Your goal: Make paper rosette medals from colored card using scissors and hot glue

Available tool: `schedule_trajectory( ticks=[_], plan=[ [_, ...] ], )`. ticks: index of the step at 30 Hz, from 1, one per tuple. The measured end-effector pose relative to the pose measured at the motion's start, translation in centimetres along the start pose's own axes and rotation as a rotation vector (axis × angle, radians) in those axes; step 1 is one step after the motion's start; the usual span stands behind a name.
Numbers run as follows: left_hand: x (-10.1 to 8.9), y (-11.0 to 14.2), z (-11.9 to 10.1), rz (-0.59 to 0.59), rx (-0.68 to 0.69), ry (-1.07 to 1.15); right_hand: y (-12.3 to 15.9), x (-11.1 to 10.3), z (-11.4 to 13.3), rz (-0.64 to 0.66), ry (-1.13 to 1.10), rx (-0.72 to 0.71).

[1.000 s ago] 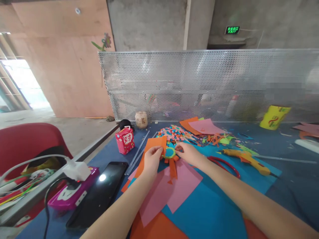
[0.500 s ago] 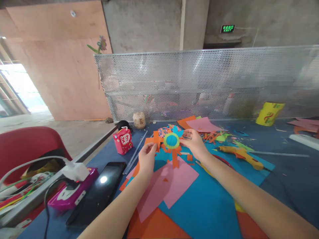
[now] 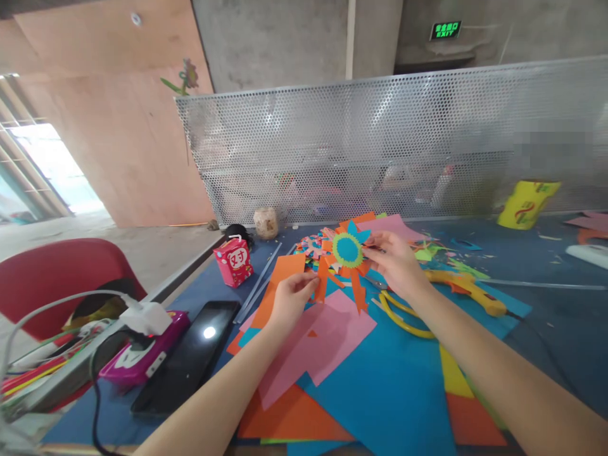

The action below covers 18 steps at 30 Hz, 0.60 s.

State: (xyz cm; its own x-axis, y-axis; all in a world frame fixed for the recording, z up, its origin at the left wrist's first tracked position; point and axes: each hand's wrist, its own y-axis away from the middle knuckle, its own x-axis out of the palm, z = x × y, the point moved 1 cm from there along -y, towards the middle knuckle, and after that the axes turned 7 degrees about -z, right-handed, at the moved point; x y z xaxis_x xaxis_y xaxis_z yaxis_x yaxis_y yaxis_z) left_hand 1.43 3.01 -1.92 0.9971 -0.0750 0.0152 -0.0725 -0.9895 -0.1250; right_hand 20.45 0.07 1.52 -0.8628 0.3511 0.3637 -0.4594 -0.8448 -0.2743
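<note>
My right hand [image 3: 394, 259] pinches the edge of a paper flower [image 3: 348, 251] with a blue round centre, a green scalloped ring and blue pointed petals at the top. Orange strips hang below the flower. My left hand [image 3: 293, 296] is closed at the fingertips on an orange paper strip [image 3: 322, 278], just left of the flower. Pink paper [image 3: 339, 329] and a large blue sheet [image 3: 380, 380] lie under both hands. Beneath my right wrist are scissors with yellow handles [image 3: 403, 323].
A yellow glue gun [image 3: 468, 291] lies to the right, its cord running off. At left are a black phone [image 3: 190, 361], a purple power strip [image 3: 137, 361] and a red carton [image 3: 234, 263]. Paper scraps lie behind the hands, before a perforated metal screen [image 3: 308, 139]. A yellow roll [image 3: 527, 206] stands back right.
The flower has moved right and slightly up with my right hand. My left hand has shifted right with the orange strip. The yellow scissor handles show more now. The view has shifted a little.
</note>
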Motion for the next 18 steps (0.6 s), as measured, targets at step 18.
schedule_trajectory(
  ticks=[18],
  plan=[
    [1.1, 2.0, -1.0, 0.351, -0.034, 0.185, 1.4, 0.6, 1.0, 0.078, 0.197, -0.127]
  ],
)
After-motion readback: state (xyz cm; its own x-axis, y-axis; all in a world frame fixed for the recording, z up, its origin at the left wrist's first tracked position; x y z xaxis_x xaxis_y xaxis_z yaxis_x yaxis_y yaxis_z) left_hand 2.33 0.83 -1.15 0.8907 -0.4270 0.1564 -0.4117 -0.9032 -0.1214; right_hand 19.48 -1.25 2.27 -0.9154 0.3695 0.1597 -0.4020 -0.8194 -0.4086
